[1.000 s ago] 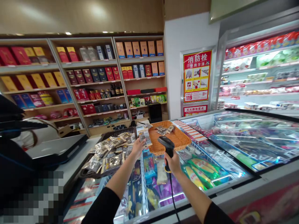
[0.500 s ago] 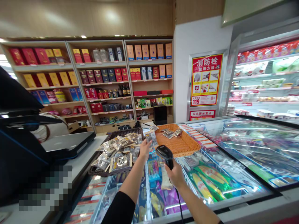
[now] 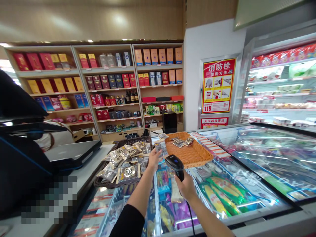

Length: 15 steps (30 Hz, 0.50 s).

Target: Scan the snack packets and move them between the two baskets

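Note:
Between the two baskets, my left hand (image 3: 154, 158) is closed on a small clear packet (image 3: 161, 147). My right hand (image 3: 185, 185) grips a black barcode scanner (image 3: 174, 163) by its handle, its head turned toward the packet; a small blue light shows on top. The scanner's cord (image 3: 190, 214) hangs down below my hand. To the left, a dark brown wicker basket (image 3: 105, 182) is heaped with similar packets (image 3: 128, 171) with beige labels. An orange wicker basket (image 3: 195, 158) on the right holds several packets (image 3: 178, 142).
Both baskets rest on a glass-topped freezer (image 3: 222, 177) full of bagged goods. At left stand a counter (image 3: 91, 168) and a dark machine with a flat platform (image 3: 76, 154). Shelves of boxes (image 3: 108, 89) line the back wall, beside a red fire-hydrant poster (image 3: 218, 86).
A blue light now shows on the scanner's top. Both hands keep nearly the same places, and the view has shifted slightly.

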### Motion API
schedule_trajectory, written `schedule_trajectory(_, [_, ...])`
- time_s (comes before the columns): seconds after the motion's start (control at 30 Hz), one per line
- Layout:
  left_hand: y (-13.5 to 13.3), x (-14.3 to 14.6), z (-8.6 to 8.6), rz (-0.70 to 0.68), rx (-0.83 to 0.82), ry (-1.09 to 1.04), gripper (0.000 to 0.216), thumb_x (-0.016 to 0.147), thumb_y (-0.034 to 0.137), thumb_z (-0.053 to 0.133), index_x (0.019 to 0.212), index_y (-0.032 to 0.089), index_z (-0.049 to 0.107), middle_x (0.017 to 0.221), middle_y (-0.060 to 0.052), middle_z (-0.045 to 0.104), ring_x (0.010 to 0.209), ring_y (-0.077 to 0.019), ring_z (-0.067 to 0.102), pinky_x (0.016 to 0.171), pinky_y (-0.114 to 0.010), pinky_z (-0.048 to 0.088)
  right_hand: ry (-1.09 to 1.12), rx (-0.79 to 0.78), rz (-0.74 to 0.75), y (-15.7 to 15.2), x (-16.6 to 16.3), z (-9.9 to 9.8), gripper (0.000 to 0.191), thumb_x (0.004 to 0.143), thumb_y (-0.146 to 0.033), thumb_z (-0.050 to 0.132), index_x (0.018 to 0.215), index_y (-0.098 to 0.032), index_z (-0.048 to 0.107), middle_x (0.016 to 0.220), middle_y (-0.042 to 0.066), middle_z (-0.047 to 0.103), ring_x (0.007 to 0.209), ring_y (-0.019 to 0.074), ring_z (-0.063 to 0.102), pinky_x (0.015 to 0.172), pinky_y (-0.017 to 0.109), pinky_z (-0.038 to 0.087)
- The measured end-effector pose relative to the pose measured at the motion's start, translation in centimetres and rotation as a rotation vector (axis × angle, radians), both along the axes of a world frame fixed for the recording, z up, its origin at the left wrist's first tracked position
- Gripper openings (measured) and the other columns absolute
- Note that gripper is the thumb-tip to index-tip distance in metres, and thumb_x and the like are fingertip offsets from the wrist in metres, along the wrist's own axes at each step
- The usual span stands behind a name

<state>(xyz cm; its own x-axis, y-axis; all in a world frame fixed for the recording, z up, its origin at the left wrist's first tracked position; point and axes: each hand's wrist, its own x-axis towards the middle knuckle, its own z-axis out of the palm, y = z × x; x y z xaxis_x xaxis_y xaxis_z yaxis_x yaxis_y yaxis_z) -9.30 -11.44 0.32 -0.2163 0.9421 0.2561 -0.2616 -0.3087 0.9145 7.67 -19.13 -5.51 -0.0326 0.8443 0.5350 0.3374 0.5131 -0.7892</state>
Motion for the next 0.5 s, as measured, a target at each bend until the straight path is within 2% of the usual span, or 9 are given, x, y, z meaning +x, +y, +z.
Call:
schedule_trajectory(0.17, [0.0, -0.3, -0.1, 0.004, 0.006, 0.026, 0.043, 0.061, 0.038, 0.075, 0.096, 0.016, 0.068, 0.107, -0.011, 0.069, 0.105, -0.0274, 0.060, 0.092, -0.040, 0.042, 0.028, -0.006, 0.007, 0.1, 0.0, -0.1, 0.032, 0.082, -0.043, 0.050, 0.090, -0.015, 0.063, 0.068, 0.006, 0.066, 0.064, 0.0218, 0.063, 0.058, 0.027, 0.046])
schedule_trajectory(0.33, [0.2, -0.1, -0.4, 0.042, 0.046, 0.100, 0.038, 0.068, 0.044, 0.067, 0.094, 0.015, 0.067, 0.101, -0.010, 0.070, 0.102, -0.0270, 0.060, 0.093, -0.039, 0.042, 0.204, -0.103, 0.026, 0.7, 0.0, -1.0, 0.032, 0.078, -0.047, 0.056, 0.086, -0.016, 0.061, 0.051, 0.000, 0.059, 0.045, 0.0186, 0.056, 0.044, 0.026, 0.042])
schedule_trajectory(0.4, [-0.1, 0.2, 0.1, 0.134, 0.069, 0.195, 0.038, 0.073, 0.046, 0.061, 0.095, 0.015, 0.068, 0.101, -0.010, 0.069, 0.105, -0.0280, 0.059, 0.094, -0.040, 0.041, 0.275, -0.146, 0.044, 0.9, 0.1, -1.5, 0.031, 0.077, -0.048, 0.058, 0.082, -0.017, 0.059, 0.045, -0.003, 0.054, 0.040, 0.0166, 0.052, 0.042, 0.025, 0.041])
schedule_trajectory(0.5, [-1.8, -0.2, 1.8, 0.380, 0.111, 0.399, 0.037, 0.079, 0.040, 0.056, 0.108, 0.019, 0.066, 0.111, -0.009, 0.067, 0.114, -0.0288, 0.053, 0.100, -0.040, 0.036, 0.352, -0.199, 0.079, 1.3, 0.3, -1.9, 0.030, 0.076, -0.048, 0.059, 0.080, -0.019, 0.054, 0.042, -0.006, 0.049, 0.035, 0.0141, 0.047, 0.039, 0.024, 0.039])
